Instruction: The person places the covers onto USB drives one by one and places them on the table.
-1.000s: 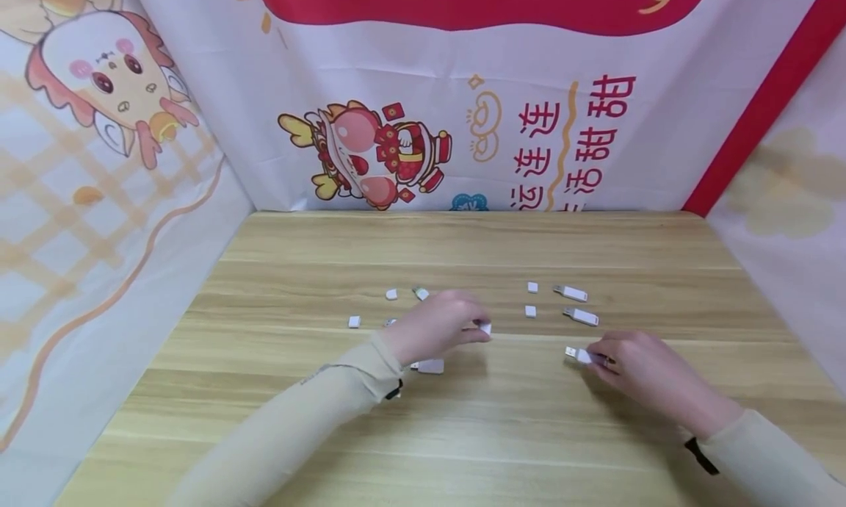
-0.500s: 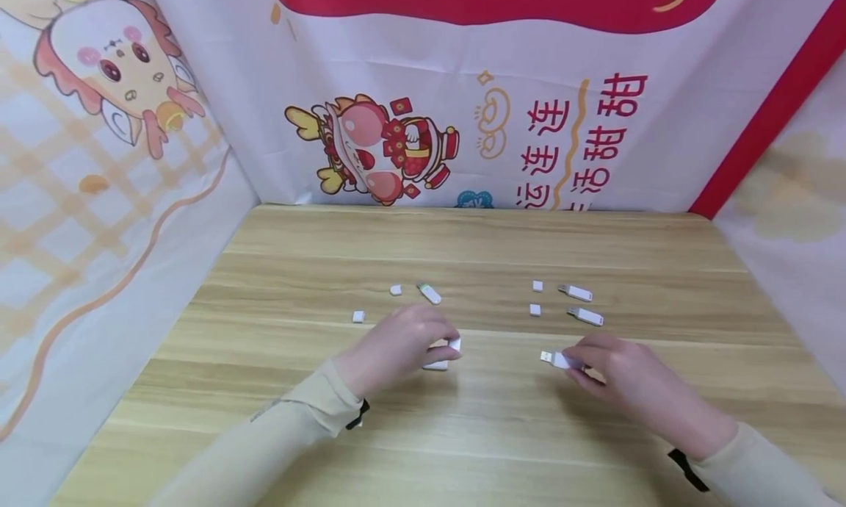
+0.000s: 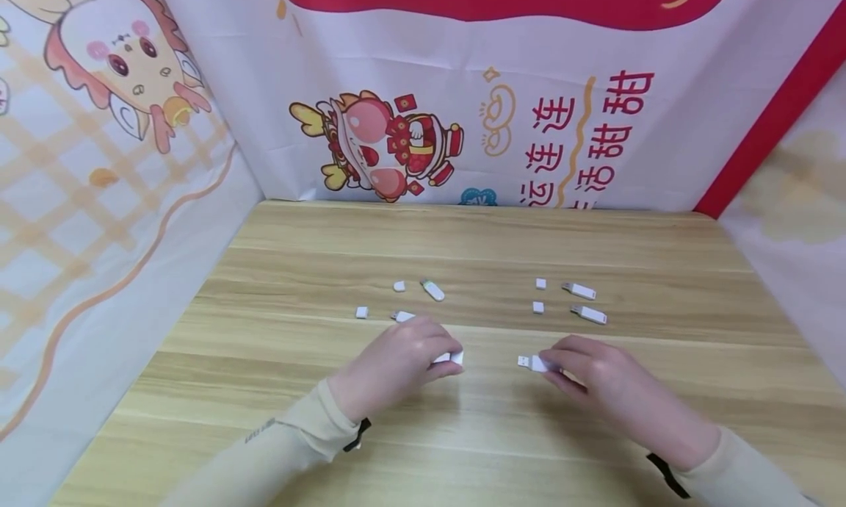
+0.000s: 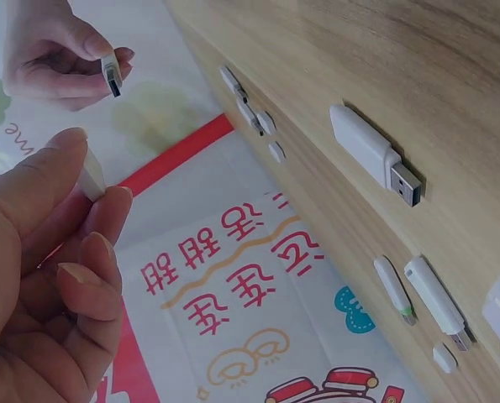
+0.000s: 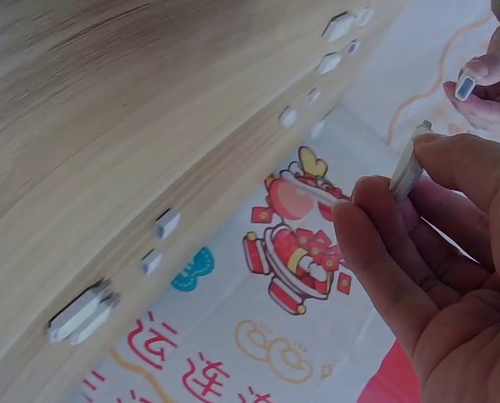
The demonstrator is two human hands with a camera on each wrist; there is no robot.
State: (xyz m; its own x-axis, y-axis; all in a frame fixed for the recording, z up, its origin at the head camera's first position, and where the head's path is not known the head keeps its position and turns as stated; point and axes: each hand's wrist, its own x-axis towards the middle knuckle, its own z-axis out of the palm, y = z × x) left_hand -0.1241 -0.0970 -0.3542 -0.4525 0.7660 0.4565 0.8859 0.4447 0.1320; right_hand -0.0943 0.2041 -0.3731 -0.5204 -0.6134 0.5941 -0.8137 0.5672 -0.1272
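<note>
USB stick (image 3: 535, 362) is held above the worktop (image 3: 489, 433), well away from its far edge, pinched by its body in the right hand (image 3: 598, 367) with the bare plug (image 3: 523, 361) pointing towards the left hand (image 3: 402, 356). That hand pinches a white cap (image 5: 465, 86), hollow mouth facing the plug, the two well apart. A clean fit probably calls for matching their flat sides, keeping both level and pushing straight, without squeezing near the mouth.

Passage: gap over the tabletop (image 3: 489, 411) between left hand (image 3: 406, 360) and right hand (image 3: 604, 371). Obstacles: two USB sticks (image 3: 588, 314), two caps (image 3: 538, 308) beyond right hand; printed cloth (image 3: 396, 51) behind far edge.
</note>
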